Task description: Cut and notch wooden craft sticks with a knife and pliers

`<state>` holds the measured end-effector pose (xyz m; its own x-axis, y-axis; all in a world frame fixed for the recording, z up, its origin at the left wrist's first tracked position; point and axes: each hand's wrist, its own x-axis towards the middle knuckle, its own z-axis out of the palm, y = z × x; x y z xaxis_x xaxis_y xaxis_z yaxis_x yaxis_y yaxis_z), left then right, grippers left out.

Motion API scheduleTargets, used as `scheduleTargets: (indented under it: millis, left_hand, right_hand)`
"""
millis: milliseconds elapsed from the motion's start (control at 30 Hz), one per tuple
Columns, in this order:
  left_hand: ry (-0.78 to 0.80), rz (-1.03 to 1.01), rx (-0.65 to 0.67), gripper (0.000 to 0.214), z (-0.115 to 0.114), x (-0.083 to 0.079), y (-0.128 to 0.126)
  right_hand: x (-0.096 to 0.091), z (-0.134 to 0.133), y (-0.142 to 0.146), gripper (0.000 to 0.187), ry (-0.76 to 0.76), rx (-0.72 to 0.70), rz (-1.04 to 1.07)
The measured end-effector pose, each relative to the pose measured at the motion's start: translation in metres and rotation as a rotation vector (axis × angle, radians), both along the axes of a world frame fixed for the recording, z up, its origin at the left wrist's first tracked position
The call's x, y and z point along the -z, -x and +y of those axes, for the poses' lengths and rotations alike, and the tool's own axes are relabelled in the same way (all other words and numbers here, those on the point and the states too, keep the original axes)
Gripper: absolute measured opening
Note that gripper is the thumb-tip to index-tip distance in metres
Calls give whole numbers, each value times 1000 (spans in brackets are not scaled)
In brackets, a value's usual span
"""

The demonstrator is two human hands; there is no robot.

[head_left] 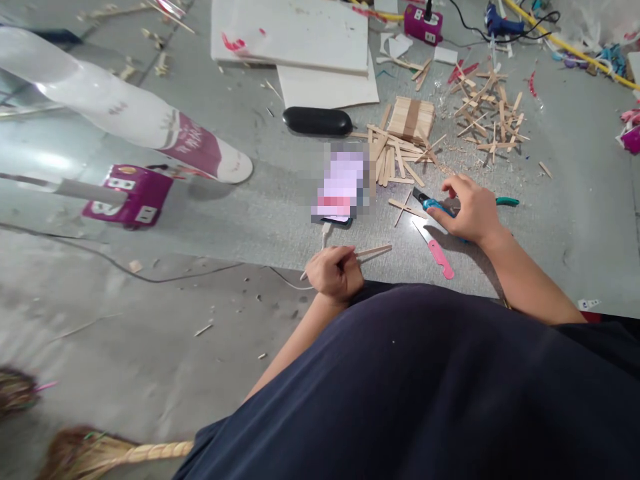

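Observation:
In the head view, my left hand (336, 275) is closed near the table's front edge, pinching a wooden craft stick (376, 251) that points to the right. My right hand (473, 208) is curled over a blue utility knife (434, 204), thumb against its handle; the palm hides part of it. Just left of the knife's dark tip lie crossed craft sticks (406, 208). A pink-handled blade (439, 257) rests in front of my right hand. From behind that hand sticks out a green handle (508, 201), the rest of its tool hidden.
Behind my hands are a lit phone (343, 180) on a cable, a black case (317, 121), a bundle of craft sticks (417, 119) and a pile of crossed sticks (493, 117). White foam boards (290, 33), a glue gun (503, 23) and a purple power socket (133, 195) stand farther off.

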<state>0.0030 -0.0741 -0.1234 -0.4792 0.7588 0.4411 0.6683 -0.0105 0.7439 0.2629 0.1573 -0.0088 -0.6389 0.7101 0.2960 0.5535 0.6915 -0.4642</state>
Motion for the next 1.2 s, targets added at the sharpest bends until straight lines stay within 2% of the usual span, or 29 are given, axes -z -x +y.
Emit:
scheduleTargets:
  millis: [133,267,333,433,500,567,700,767,867,1200]
  left_hand:
    - [-33,168,186,12,6,-22,8]
    - [30,291,399,11,18,-52,19]
    - [122,456,475,17,27,-66,24]
    - [259,624,515,20,42,-86,25]
    - [305,717,562,20,52,-97,20]
    - [331,784,543,17,61,-105,13]
    - [386,771,477,19,73,-112,-1]
    - [402,759,433,19,75,-113,-4]
    - [414,746,401,20,77,-113,-4]
    - [462,769,424,22,90,-116,-7]
  right_hand:
    - [3,1,1,42,-26,29,21]
    - [7,4,0,38,-74,77,107]
    - [7,5,0,37,-101,86,151]
    - [6,1,2,41,-102,39,139]
    - [3,-9,6,44,-96,-15,118]
    - [1,-22,14,45,-109,-68,44]
    - [-1,-44,35,33,-124,-86,-301]
    - [-1,-47,43,28,-90,-60,-398]
    - [0,-45,48,26,-68,-26,-442]
    - [6,-31,39,35,-61,36,-454]
